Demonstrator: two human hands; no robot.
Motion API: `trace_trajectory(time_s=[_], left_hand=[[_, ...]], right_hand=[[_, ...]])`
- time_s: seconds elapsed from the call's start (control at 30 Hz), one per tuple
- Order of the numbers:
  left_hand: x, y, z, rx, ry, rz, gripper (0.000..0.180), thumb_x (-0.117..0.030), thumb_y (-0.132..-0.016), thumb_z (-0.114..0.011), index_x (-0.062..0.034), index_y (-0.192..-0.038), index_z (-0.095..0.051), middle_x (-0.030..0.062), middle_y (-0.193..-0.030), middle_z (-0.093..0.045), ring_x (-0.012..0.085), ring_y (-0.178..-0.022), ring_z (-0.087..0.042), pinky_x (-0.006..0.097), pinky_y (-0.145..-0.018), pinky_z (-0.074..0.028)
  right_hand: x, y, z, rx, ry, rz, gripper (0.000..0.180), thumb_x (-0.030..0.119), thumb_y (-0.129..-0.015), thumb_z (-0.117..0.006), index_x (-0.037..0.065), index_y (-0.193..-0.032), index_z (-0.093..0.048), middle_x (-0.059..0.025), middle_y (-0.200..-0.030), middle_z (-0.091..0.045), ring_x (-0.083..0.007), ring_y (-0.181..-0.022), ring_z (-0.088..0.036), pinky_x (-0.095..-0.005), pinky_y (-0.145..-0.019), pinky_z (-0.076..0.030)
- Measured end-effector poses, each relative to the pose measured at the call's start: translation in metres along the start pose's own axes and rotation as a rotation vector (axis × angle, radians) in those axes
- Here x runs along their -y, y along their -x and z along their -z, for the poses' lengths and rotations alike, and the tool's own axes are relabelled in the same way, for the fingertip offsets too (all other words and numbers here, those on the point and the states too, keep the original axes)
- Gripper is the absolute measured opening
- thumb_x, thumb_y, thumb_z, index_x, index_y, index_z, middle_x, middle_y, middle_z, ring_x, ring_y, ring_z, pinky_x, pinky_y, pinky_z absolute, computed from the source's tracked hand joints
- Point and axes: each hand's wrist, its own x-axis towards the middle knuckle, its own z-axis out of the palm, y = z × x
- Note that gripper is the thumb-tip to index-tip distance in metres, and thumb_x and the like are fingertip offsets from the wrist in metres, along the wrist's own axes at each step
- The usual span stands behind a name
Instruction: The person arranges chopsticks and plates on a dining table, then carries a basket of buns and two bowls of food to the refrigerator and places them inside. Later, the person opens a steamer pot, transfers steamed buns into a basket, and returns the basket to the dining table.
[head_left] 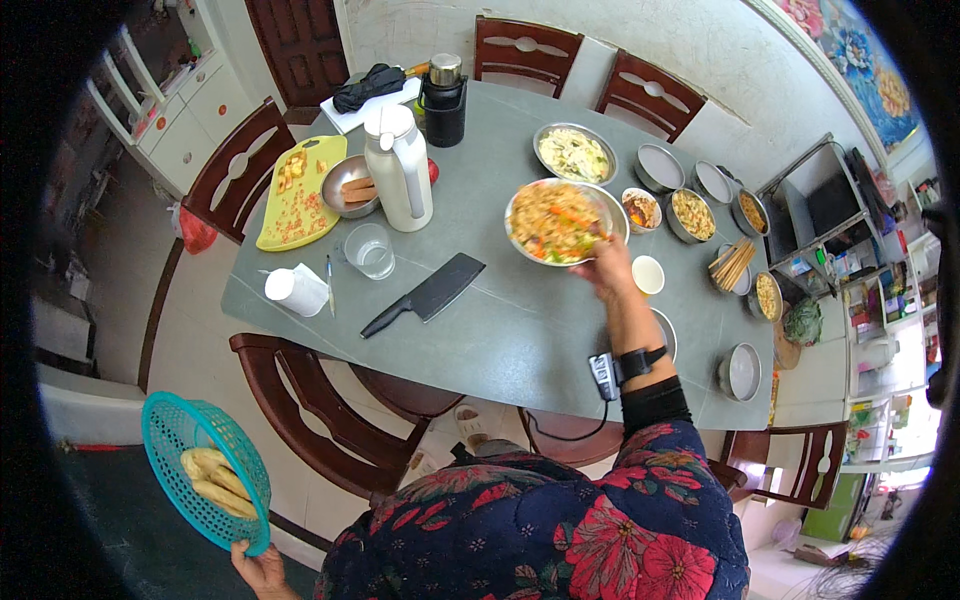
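While the left hand [262, 570] clamped its fingers on a teal basket [186, 420], off the near left table [250, 298] corner, the right hand [608, 268] clamped its own on a food-filled bowl [542, 261], between the long edges

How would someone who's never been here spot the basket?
Start at the big grey table, then look past the wooden chair at its lower left. There the person's left hand holds a teal basket by its rim. Its bright colour, many holes and the long pale pieces inside set it apart from the chair.
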Motion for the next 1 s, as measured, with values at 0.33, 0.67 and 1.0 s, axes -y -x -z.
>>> trace_trajectory(time_s=[0.33, 0.67, 1.0], left_hand=[[0.009, 0.012, -0.025, -0.139, -0.020, -0.028, 0.058, -0.006, -0.073, -0.055, 0.0021, -0.129, -0.042, 0.0132, -0.123, -0.056, 0.0237, -0.104, -0.059, 0.033, -0.087, -0.052], [0.010, 0.005, -0.017, -0.144, -0.084, -0.012, 0.056, -0.009, -0.071, -0.058, -0.0003, -0.125, -0.046, 0.0094, -0.116, -0.059, 0.0213, -0.098, -0.060, 0.031, -0.079, -0.053], [0.016, 0.008, -0.031, -0.076, -0.015, -0.002, 0.059, -0.007, -0.071, -0.057, 0.0000, -0.128, -0.044, 0.0107, -0.121, -0.058, 0.0239, -0.105, -0.058, 0.035, -0.090, -0.051]], right_hand=[[0.054, -0.046, 0.071, -0.284, 0.215, 0.062, 0.028, 0.007, -0.086, -0.043, -0.001, -0.112, -0.048, -0.0144, -0.081, -0.062, -0.0224, -0.057, -0.064, -0.0307, -0.044, -0.057], [0.044, -0.073, 0.060, -0.249, 0.469, -0.001, 0.034, 0.007, -0.085, -0.043, 0.013, -0.118, -0.048, -0.0126, -0.084, -0.060, -0.0179, -0.042, -0.057, -0.0269, -0.034, -0.050], [0.060, -0.087, 0.042, -0.257, 1.116, 0.224, 0.036, 0.009, -0.083, -0.052, -0.003, -0.116, -0.045, -0.0266, -0.093, -0.064, -0.0340, -0.067, -0.068, -0.0406, -0.058, -0.055]])
